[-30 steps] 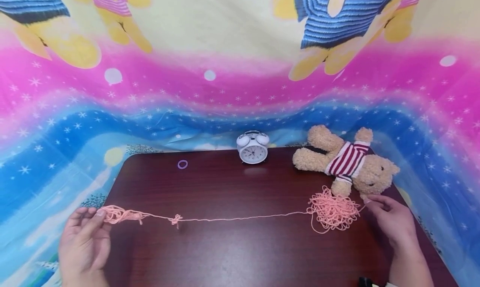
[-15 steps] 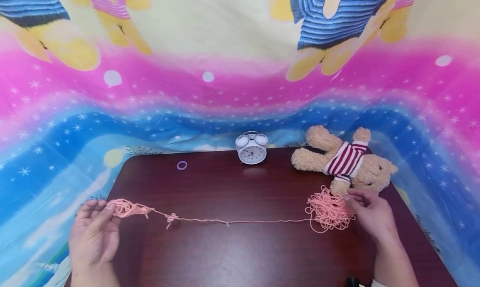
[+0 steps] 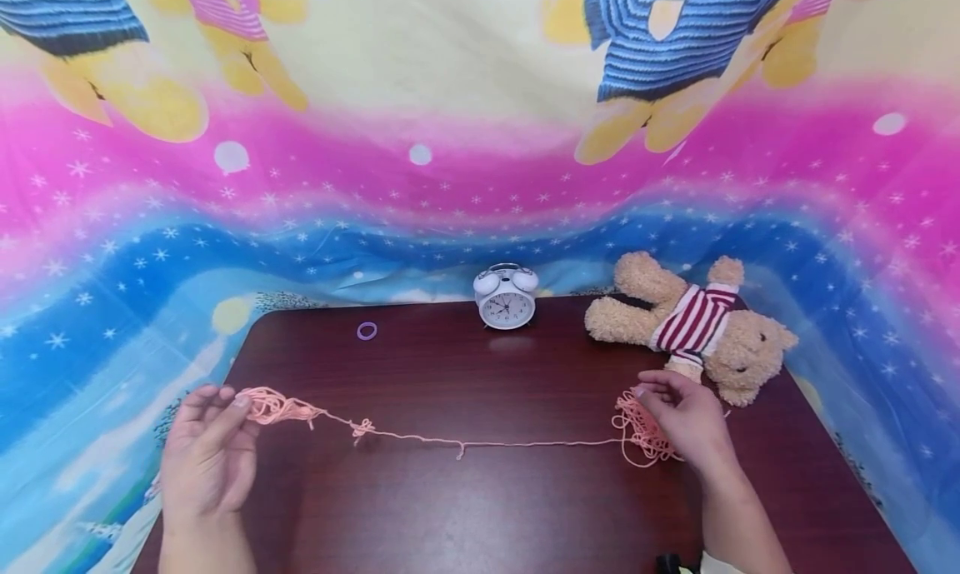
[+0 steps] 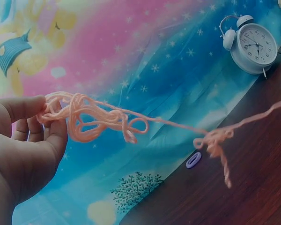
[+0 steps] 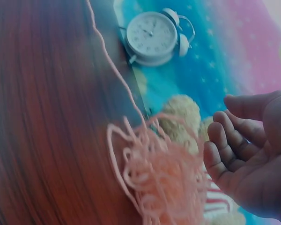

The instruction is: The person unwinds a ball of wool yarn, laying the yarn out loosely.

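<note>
My left hand (image 3: 210, 461) pinches a small looped bundle of peach yarn (image 3: 276, 406) between thumb and fingers, held up over the table's left side. From the bundle (image 4: 86, 122) a strand runs right through a knotted tangle (image 3: 362, 429) to a loose pile of the same yarn (image 3: 639, 434). In the head view my right hand (image 3: 693, 424) covers part of this pile. The right wrist view shows that hand's fingers (image 5: 217, 136) loosely bent, with nothing between them and the thumb, beside the yarn pile (image 5: 166, 183).
A white twin-bell alarm clock (image 3: 506, 299) stands at the back edge of the dark wood table (image 3: 480, 524). Left of it lies a purple ring (image 3: 367, 331). A teddy bear (image 3: 750, 353) in a striped top lies at the back right, behind my right hand. Printed cloth (image 3: 420, 216) hangs behind the table.
My right hand has moved left from the pile's right side to over it, leaving the yarn end there. My left hand has shifted right and slightly up with the bundle; the strand sags a little more.
</note>
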The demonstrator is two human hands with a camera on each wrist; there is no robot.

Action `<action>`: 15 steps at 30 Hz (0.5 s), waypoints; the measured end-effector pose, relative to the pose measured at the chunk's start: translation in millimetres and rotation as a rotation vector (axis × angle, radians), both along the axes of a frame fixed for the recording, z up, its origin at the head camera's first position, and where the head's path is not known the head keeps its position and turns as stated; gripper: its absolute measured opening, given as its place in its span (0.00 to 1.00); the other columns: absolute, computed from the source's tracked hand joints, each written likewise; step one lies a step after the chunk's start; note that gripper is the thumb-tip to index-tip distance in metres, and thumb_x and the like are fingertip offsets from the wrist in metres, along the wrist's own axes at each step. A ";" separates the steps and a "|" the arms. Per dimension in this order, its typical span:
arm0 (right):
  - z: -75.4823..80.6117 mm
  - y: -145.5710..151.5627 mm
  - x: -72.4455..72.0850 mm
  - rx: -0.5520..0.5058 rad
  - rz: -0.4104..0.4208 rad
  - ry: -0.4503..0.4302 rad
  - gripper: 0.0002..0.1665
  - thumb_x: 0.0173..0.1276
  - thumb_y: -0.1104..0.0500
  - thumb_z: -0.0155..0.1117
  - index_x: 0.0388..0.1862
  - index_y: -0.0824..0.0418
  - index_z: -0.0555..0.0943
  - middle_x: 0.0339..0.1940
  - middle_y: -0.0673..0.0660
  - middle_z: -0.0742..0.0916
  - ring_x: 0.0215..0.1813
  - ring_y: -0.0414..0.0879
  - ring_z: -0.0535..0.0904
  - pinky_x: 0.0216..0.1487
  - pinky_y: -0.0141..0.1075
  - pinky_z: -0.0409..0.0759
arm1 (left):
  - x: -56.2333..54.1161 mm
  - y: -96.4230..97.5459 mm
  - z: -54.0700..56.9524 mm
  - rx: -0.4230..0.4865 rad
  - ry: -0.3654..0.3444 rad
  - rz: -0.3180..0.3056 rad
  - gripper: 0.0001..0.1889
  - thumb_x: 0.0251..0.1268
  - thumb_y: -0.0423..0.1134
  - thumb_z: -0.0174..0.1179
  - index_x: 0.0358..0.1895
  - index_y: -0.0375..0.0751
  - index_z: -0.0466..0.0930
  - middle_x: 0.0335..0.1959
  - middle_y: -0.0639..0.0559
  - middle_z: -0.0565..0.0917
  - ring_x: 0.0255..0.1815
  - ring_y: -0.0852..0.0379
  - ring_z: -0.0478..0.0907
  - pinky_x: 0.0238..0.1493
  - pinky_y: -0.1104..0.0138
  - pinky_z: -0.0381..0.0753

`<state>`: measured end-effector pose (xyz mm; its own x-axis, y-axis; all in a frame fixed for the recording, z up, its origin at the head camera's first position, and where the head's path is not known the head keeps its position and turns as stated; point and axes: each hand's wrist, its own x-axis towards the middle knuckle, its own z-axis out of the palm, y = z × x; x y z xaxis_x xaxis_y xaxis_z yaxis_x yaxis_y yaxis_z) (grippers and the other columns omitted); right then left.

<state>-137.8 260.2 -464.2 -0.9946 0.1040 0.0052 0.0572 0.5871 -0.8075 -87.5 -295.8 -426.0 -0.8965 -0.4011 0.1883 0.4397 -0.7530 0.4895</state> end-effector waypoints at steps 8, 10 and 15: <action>-5.7 -31.2 -7.2 -0.059 0.049 0.051 0.16 0.72 0.58 0.71 0.56 0.62 0.85 0.44 0.56 0.90 0.44 0.42 0.85 0.45 0.27 0.83 | -7.1 13.0 3.8 -0.032 0.032 -0.080 0.19 0.68 0.07 0.41 0.47 0.29 0.76 0.40 0.40 0.82 0.38 0.48 0.84 0.35 0.65 0.86; -5.7 -38.9 -8.1 -0.067 0.065 0.067 0.15 0.71 0.60 0.71 0.54 0.62 0.86 0.43 0.55 0.91 0.44 0.43 0.86 0.45 0.27 0.83 | -8.7 16.4 4.0 -0.055 0.030 -0.094 0.19 0.68 0.08 0.42 0.47 0.30 0.76 0.40 0.41 0.83 0.38 0.49 0.84 0.35 0.66 0.85; -5.6 -58.7 -9.2 -0.091 0.108 0.095 0.13 0.70 0.63 0.72 0.52 0.62 0.87 0.40 0.54 0.91 0.44 0.46 0.86 0.47 0.30 0.84 | -12.5 25.0 4.9 -0.109 0.011 -0.107 0.19 0.69 0.08 0.42 0.48 0.32 0.76 0.41 0.44 0.82 0.39 0.52 0.83 0.35 0.68 0.84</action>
